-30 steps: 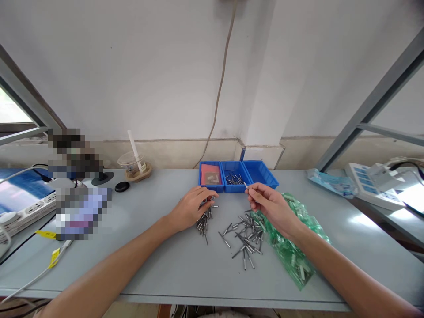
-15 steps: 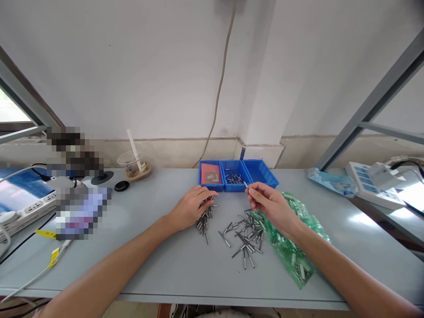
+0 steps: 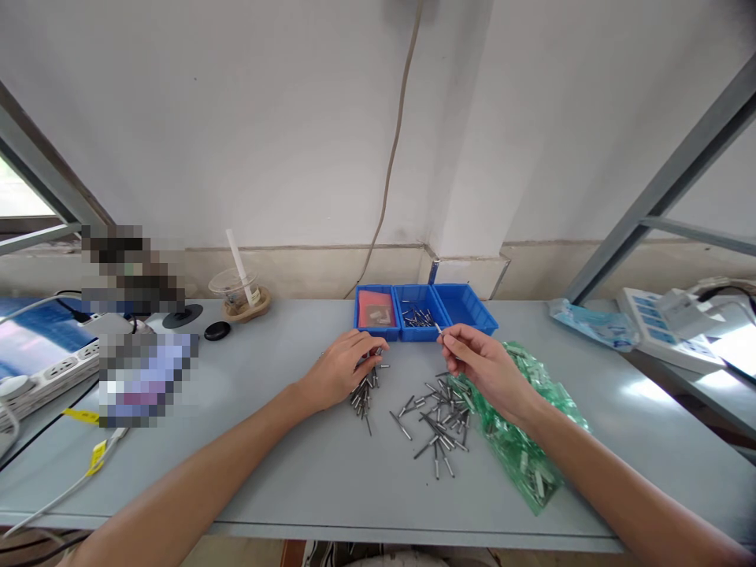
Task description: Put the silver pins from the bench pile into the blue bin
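Unchanged since before: right hand (image 3: 481,366) pinched on one thin metal pin (image 3: 438,327), left hand (image 3: 341,368) curled over loose steel pins (image 3: 361,398), grip unclear; three blue plastic trays (image 3: 468,309).

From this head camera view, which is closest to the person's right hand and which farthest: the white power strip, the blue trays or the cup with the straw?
1. Blue trays, just beyond the right hand, which pinches a metal pin.
2. Cup with the straw, back left by the wall.
3. White power strip, at the far left.
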